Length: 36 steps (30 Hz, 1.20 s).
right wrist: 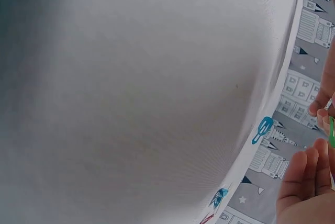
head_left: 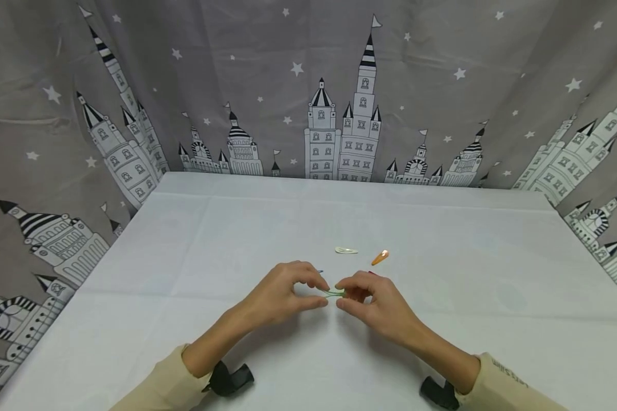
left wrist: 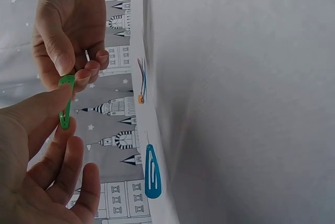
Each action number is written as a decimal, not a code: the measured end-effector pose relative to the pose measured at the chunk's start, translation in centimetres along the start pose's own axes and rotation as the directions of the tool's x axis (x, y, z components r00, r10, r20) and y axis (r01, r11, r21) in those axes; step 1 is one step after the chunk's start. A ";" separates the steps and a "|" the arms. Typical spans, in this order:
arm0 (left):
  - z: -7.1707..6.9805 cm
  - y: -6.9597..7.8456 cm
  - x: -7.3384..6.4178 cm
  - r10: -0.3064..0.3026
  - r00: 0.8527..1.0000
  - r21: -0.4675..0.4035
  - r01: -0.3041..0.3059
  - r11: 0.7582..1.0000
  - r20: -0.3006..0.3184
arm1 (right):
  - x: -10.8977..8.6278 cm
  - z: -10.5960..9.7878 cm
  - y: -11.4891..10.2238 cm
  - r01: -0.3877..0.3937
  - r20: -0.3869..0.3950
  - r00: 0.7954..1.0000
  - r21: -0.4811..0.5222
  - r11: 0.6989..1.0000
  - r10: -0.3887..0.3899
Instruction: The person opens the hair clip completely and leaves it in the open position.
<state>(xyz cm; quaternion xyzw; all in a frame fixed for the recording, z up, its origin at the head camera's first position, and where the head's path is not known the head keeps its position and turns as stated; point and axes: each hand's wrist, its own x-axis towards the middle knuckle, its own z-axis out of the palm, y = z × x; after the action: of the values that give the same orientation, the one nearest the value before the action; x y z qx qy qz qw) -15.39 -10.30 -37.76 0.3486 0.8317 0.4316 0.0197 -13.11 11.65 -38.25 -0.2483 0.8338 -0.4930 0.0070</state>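
Observation:
Between both hands is a green snap hair clip point(head_left: 334, 294), its two thin arms slightly spread in the head view. My left hand point(head_left: 283, 290) pinches one end with thumb and forefinger; in the left wrist view that thumb covers part of the clip point(left wrist: 65, 121). The right hand point(head_left: 380, 302) pinches the wider end, its remaining fingers curled. A thin pale sliver point(left wrist: 87, 55) shows among the right fingers. At the edge of the right wrist view, the green clip point(right wrist: 332, 132) is only partly visible.
Beyond the hands, a white hair clip point(head_left: 346, 250) and an orange one point(head_left: 380, 257) lie on the white-covered table point(head_left: 236, 228). A blue clip point(left wrist: 152, 174) lies nearer, mostly hidden in the head view. A red tip point(head_left: 372, 273) shows behind the right hand. A grey castle-print curtain point(head_left: 432, 57) hangs behind.

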 end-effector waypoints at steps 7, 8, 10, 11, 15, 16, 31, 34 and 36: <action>-0.1 -0.1 0.0 -0.019 1.000 0.022 0.018 1.000 0.004 | 0.2 0.1 0.0 -0.005 -0.024 1.000 -0.008 1.000 0.005; -0.1 -0.1 0.0 -0.020 1.000 0.020 0.020 1.000 0.006 | 0.3 0.1 0.0 0.000 -0.025 1.000 -0.011 1.000 0.000; -0.2 -0.2 -0.1 -0.023 1.000 0.014 0.023 1.000 0.009 | 0.3 0.0 0.1 0.011 -0.022 1.000 -0.021 1.000 -0.011; -0.2 -0.2 -0.1 -0.025 1.000 0.012 0.025 1.000 0.011 | 0.3 0.0 0.1 0.014 -0.018 1.000 -0.023 1.000 -0.015; -0.3 -0.4 -0.1 -0.037 0.999 0.012 0.037 0.999 0.012 | 0.5 0.0 0.0 0.019 -0.003 1.000 -0.044 0.999 -0.019; -0.3 -0.4 -0.1 -0.043 0.999 0.013 0.043 0.999 0.012 | 0.6 0.1 0.0 0.017 0.002 1.000 -0.049 0.999 -0.017; -1.1 -1.9 0.0 -0.153 0.988 0.092 0.151 0.984 0.022 | 3.2 1.6 0.0 -0.014 0.039 0.999 -0.210 0.978 0.023; -1.2 -2.3 -0.1 -0.180 0.983 0.106 0.176 0.979 0.026 | 3.5 2.1 0.2 -0.041 0.059 0.997 -0.254 0.966 0.057; -1.3 -2.6 -0.2 -0.201 0.979 0.119 0.197 0.973 0.025 | 3.6 2.4 0.4 -0.044 0.071 0.995 -0.280 0.959 0.066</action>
<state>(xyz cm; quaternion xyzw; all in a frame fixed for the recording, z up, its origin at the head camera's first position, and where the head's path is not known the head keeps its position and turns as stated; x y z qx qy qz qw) -17.12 -12.32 -38.87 0.2720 0.8857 0.3718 0.0580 -15.87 8.36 -38.97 -0.2430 0.9003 -0.3605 0.0187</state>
